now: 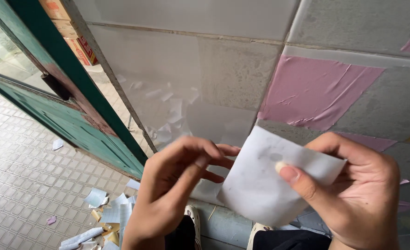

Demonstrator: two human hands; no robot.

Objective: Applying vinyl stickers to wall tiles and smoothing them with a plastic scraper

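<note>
The right hand (353,194) holds a white sheet of paper (265,185) in front of a tiled wall (233,69), its thumb pressed flat on the face of the sheet near the upper right edge and its fingers curled behind. The left hand (177,185) is loosely closed, thumb and forefinger pinched together at the sheet's left edge; it looks as though they grip a thin peeling layer or corner there, though the fingers hide the contact, so I cannot be sure.

The sheet is thin, slightly translucent and limp (a faint grey smudge shows through near the thumb), with one corner bowing outward. It is likely very light and easy to tear, so it is best taken by its edges or corners with a pinch rather than a squeeze.

The wall's tiles are matt grey and speckled, and bear a wrinkled pink sticker (316,92) with creases and lifted edges, plus ragged white remnants of torn paper (168,115) clinging to a paler tile. To the left stands a green metal door frame (70,111), worn to rust in places. Below, the floor of small pale paving tiles (24,171) carries a litter of paper scraps (103,217), white and yellowish, curled and flat.
</note>
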